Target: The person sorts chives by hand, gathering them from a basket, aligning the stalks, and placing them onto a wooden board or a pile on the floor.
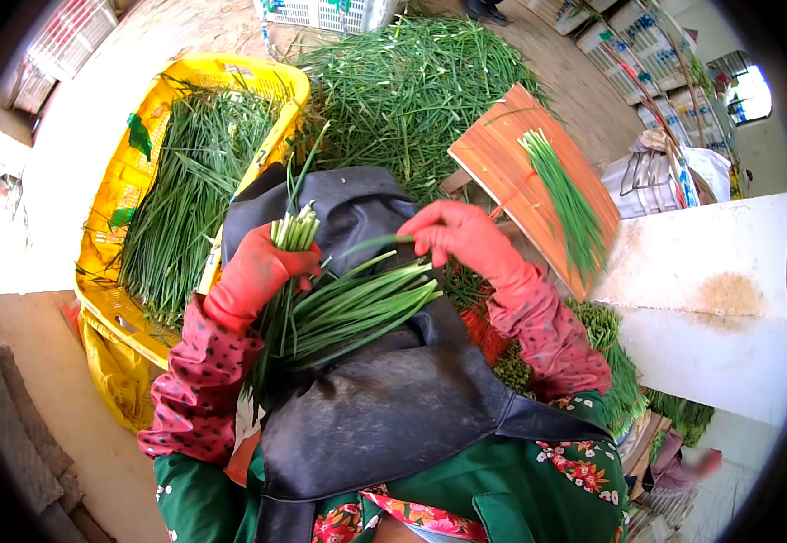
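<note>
My left hand (262, 271), in a red rubber glove, is closed around a bunch of green chives (296, 229), pale cut ends up and leaves hanging below the fist. Across the black apron (366, 398) on my lap lie more loose chives (366, 308), just right of that fist. My right hand (461, 237), also gloved in red, pinches the end of a single chive stalk (374, 242) that reaches toward the left hand. Beyond the right hand, a tilted wooden board (502, 149) carries a neat bundle of chives (561, 199).
A yellow plastic basket (289, 86) of chives stands at my left. A large loose chive heap (421, 90) covers the floor ahead. White crates (638, 50) are stacked at the far right, and a white panel (710, 290) juts in nearer. Bundled chives (602, 330) lie by my right elbow.
</note>
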Motion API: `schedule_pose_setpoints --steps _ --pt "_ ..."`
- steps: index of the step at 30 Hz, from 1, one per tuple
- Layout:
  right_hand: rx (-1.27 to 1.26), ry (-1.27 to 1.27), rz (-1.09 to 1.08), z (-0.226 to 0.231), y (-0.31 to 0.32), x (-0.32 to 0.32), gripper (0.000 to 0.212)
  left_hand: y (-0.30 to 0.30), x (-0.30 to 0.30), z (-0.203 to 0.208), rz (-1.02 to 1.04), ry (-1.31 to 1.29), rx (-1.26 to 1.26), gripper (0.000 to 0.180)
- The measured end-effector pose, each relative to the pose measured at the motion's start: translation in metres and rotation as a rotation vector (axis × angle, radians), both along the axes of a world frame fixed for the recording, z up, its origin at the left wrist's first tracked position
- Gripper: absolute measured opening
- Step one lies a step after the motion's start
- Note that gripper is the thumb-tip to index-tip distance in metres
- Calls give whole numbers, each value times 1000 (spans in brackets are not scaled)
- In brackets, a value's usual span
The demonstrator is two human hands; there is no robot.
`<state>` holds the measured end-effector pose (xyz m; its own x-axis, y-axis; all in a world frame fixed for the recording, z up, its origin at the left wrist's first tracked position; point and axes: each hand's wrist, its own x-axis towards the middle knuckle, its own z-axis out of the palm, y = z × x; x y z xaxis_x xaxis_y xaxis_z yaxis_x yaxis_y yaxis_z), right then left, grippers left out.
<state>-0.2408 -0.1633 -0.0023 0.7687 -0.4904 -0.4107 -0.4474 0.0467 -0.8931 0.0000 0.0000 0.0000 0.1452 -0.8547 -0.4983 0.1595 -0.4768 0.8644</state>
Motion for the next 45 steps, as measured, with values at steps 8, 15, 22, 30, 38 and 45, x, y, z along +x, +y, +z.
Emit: schedule_pose_setpoints --steps 8,15,22,30,38,45 --pt "-143 -225 -233 17 -28 28 25 -9 -22 25 -6 -64 -107 13" --pt "-732 45 241 -8 5 -1 41 -5 -26 12 -30 -84 -1 14" --pt "-548 -156 142 -31 15 2 17 -19 -24 -25 -128 -145 -68 23" --pt "-200 -327 -45 -13 16 28 13 -33 -28 -22 -136 254 -136 18" --pt "-538 -197 -365 13 -53 2 37 -41 -16 -18 -57 182 -79 11" --pt "-467 -182 75 -27 34 63 38 -38 -11 -30 -22 171 -121 25"
